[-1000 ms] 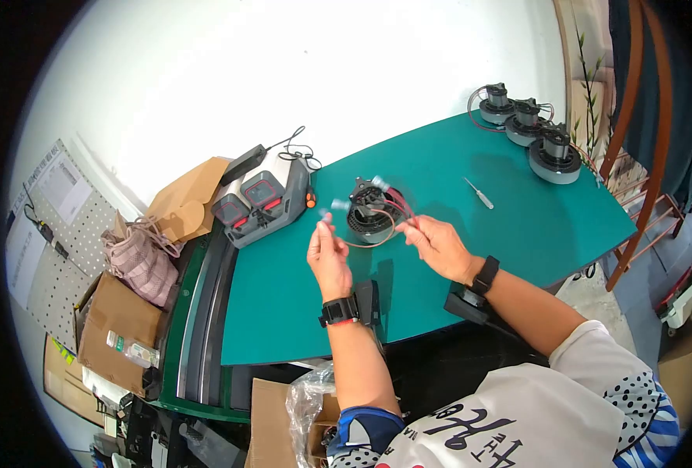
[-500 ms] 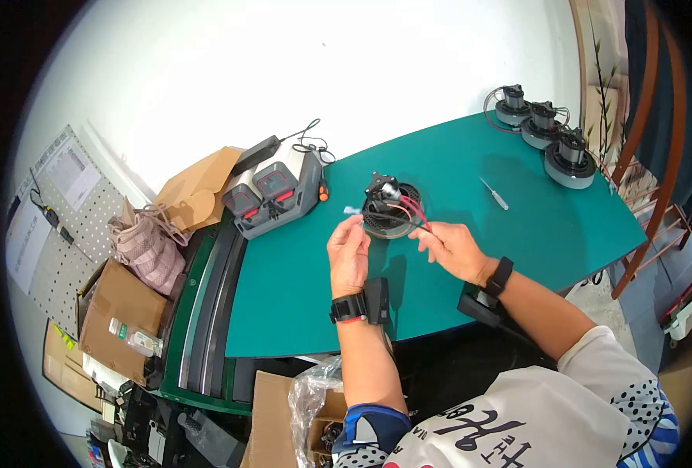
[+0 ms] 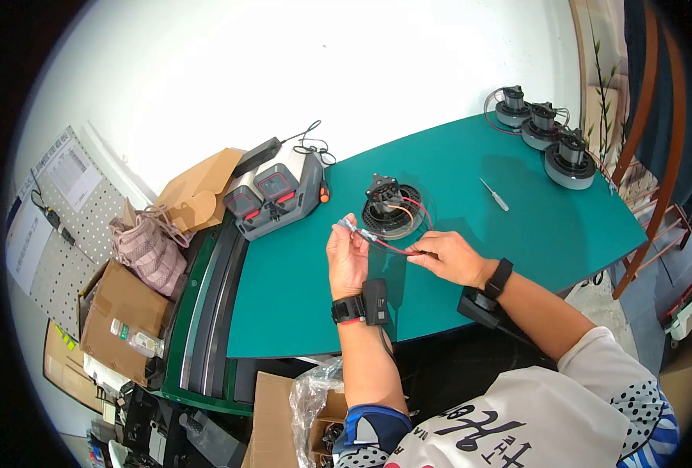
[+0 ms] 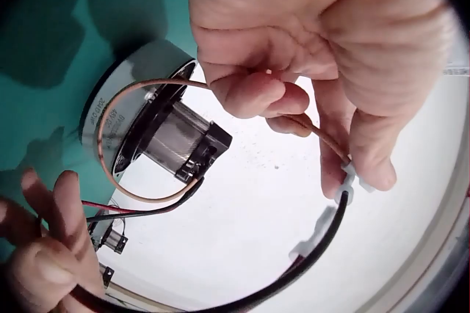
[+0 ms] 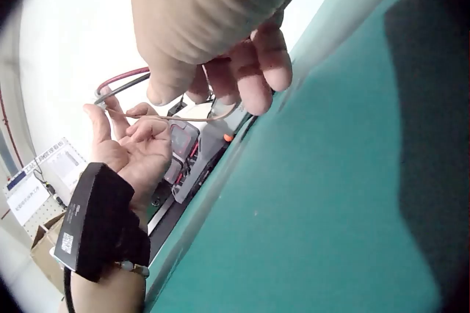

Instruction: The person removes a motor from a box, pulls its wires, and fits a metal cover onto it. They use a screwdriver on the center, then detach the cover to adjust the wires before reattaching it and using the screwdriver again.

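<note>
A round black-and-grey motor (image 3: 391, 209) stands on the green table, its wires running to both hands. My left hand (image 3: 348, 261) pinches a pale connector (image 4: 348, 175) between thumb and fingertip, with an orange-brown wire (image 4: 150, 82) passing under the curled fingers. A black wire (image 4: 339, 228) leads from that connector, and a second pale connector (image 4: 314, 234) hangs beside it. To the right, my right hand (image 3: 454, 259) pinches the red and black wires a little way from the connectors; in the right wrist view its thumb hides the exact grip.
Three similar motors (image 3: 569, 160) line the table's back right. A screwdriver (image 3: 494, 194) lies right of centre. At the left are a grey case (image 3: 283, 204) with an orange-tipped tool (image 3: 324, 192), an open cardboard box (image 3: 198, 191) and a pink bag (image 3: 149, 257). Below the table's front edge sits another box (image 3: 272, 405).
The camera view has shifted. Against half a second ago, the right hand is slightly lower and the red wire, earlier bunched over the motor, now stretches between the hands, with connectors at the left fingers.
</note>
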`<state>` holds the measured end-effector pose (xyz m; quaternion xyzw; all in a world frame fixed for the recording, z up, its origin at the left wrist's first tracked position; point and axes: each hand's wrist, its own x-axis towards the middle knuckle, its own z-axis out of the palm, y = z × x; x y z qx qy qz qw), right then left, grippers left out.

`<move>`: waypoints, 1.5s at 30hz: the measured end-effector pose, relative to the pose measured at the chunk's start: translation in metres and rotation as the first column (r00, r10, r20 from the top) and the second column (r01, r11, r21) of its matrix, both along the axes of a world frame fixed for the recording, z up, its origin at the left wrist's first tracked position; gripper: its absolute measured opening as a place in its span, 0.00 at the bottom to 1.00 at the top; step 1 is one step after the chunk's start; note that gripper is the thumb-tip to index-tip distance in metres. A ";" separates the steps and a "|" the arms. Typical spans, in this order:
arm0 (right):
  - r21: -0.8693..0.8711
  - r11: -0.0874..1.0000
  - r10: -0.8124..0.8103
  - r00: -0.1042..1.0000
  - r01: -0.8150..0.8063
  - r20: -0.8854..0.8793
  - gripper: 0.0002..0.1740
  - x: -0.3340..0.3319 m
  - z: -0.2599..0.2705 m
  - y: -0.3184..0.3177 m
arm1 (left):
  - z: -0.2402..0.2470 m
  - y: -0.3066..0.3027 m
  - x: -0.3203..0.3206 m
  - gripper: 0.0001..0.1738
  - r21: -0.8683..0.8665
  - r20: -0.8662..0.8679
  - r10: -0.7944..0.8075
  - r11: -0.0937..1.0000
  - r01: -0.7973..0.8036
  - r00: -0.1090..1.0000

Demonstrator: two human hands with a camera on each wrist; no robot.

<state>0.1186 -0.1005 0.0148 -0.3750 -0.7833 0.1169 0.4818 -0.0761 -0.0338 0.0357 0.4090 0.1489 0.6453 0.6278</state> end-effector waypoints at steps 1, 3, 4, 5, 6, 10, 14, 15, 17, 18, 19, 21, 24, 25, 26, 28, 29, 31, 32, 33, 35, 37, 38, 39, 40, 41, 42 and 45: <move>-0.017 1.000 -0.018 1.000 0.018 0.010 0.14 0.000 0.001 0.000 | 0.000 0.000 -0.001 0.22 0.001 -0.002 0.001 1.000 -0.001 1.000; -0.037 0.999 -0.036 0.999 0.036 0.019 0.14 0.002 0.003 -0.002 | 0.000 0.000 -0.001 0.22 0.032 0.011 -0.016 0.999 0.016 1.000; -0.034 0.999 -0.039 0.999 0.040 0.022 0.14 0.002 0.006 -0.003 | 0.000 -0.001 -0.001 0.23 0.062 0.025 -0.033 0.998 0.031 0.999; -0.031 0.999 -0.043 0.999 0.044 0.024 0.15 0.002 0.007 -0.004 | -0.002 -0.001 -0.002 0.23 0.057 0.026 -0.033 0.998 0.032 0.999; -0.033 0.998 -0.043 0.999 0.044 0.025 0.15 0.002 0.008 -0.005 | -0.002 0.001 -0.003 0.24 0.047 0.054 -0.057 0.997 0.054 0.997; 0.012 0.998 -0.058 0.998 0.058 -0.030 0.15 -0.001 0.005 -0.004 | 0.000 -0.003 -0.008 0.26 -0.083 0.000 -0.071 0.994 0.071 0.997; 0.004 0.989 -0.145 0.989 0.145 0.039 0.22 -0.003 0.012 -0.012 | 0.000 -0.011 -0.002 0.26 0.000 -0.272 -0.247 0.966 0.257 0.930; 0.006 0.989 -0.148 0.988 0.148 0.043 0.22 -0.003 0.012 -0.012 | 0.000 -0.015 0.001 0.26 0.002 -0.269 -0.250 0.966 0.260 0.930; -0.031 0.992 -0.112 0.979 0.118 0.168 0.26 -0.003 0.010 -0.009 | 0.001 -0.019 0.005 0.18 -0.001 -0.378 -0.432 0.884 0.467 0.819; 0.052 0.992 -0.123 0.979 0.116 0.160 0.20 -0.003 0.005 -0.005 | 0.004 -0.018 0.010 0.13 -0.024 -0.416 -0.458 0.869 0.494 0.785; 0.052 0.992 -0.125 0.979 0.118 0.163 0.20 -0.003 0.001 -0.002 | 0.005 -0.018 0.013 0.13 -0.023 -0.414 -0.460 0.868 0.496 0.786; 0.062 0.997 -0.059 0.986 0.050 0.156 0.16 -0.001 0.000 -0.001 | 0.004 -0.017 0.018 0.14 -0.059 -0.348 -0.386 0.919 0.390 0.854; 0.004 1.000 -0.030 0.997 0.030 0.064 0.12 -0.002 0.008 -0.010 | 0.001 -0.014 0.014 0.13 -0.044 -0.271 -0.361 0.931 0.363 0.892; 0.001 0.999 -0.036 0.997 0.036 0.074 0.12 -0.002 0.008 -0.009 | -0.001 -0.012 0.014 0.13 -0.019 -0.245 -0.352 0.933 0.359 0.903; 0.012 1.000 -0.028 0.999 0.027 0.030 0.11 -0.002 0.007 -0.008 | -0.003 -0.009 0.012 0.16 -0.002 -0.263 -0.400 0.910 0.414 0.878; 0.026 0.999 -0.039 0.999 0.038 0.016 0.11 -0.001 0.003 -0.005 | -0.001 -0.012 0.016 0.17 -0.012 -0.273 -0.399 0.911 0.412 0.875; 0.024 0.999 -0.043 0.999 0.042 0.023 0.11 -0.001 0.001 -0.002 | 0.000 -0.012 0.018 0.19 -0.019 -0.293 -0.388 0.916 0.400 0.874; 0.049 0.998 -0.028 1.000 0.027 0.013 0.10 -0.002 -0.003 0.001 | 0.001 -0.013 0.019 0.23 0.020 -0.278 -0.423 0.895 0.446 0.862; 0.046 0.999 -0.024 1.000 0.023 0.014 0.10 -0.002 -0.004 0.000 | 0.002 -0.014 0.020 0.23 0.008 -0.256 -0.424 0.898 0.440 0.869; 0.044 0.999 -0.025 0.999 0.024 0.030 0.10 -0.001 -0.004 0.000 | 0.004 -0.015 0.020 0.24 -0.004 -0.235 -0.422 0.901 0.434 0.875; 0.041 0.999 -0.023 0.999 0.022 0.044 0.10 0.000 -0.003 0.001 | 0.006 -0.012 0.019 0.26 0.007 -0.240 -0.424 0.899 0.438 0.873; 0.011 1.000 -0.016 0.996 0.015 0.092 0.13 0.000 -0.002 0.001 | 0.003 -0.011 0.018 0.24 0.017 -0.267 -0.410 0.903 0.430 0.872; 0.009 1.000 -0.014 0.996 0.013 0.091 0.13 0.000 -0.001 -0.001 | 0.002 -0.010 0.018 0.24 0.015 -0.267 -0.409 0.904 0.428 0.873; -0.015 1.000 -0.006 0.999 0.006 0.051 0.13 -0.001 0.004 -0.004 | 0.002 -0.010 0.017 0.23 -0.004 -0.276 -0.429 0.895 0.445 0.860; -0.038 0.999 0.001 1.000 -0.001 0.010 0.14 -0.002 0.007 -0.007 | 0.001 -0.010 0.016 0.22 -0.023 -0.286 -0.449 0.886 0.462 0.847; -0.039 0.999 0.001 1.000 -0.001 0.007 0.14 -0.003 0.008 -0.008 | 0.002 -0.010 0.016 0.22 -0.026 -0.289 -0.450 0.886 0.463 0.845; -0.046 0.999 0.008 1.000 -0.008 -0.001 0.14 -0.003 0.009 -0.009 | 0.003 -0.011 0.018 0.20 -0.031 -0.281 -0.434 0.896 0.444 0.856; -0.043 0.999 -0.009 0.996 0.005 -0.088 0.12 -0.004 0.006 -0.006 | 0.005 -0.013 0.024 0.18 -0.034 -0.246 -0.378 0.923 0.382 0.893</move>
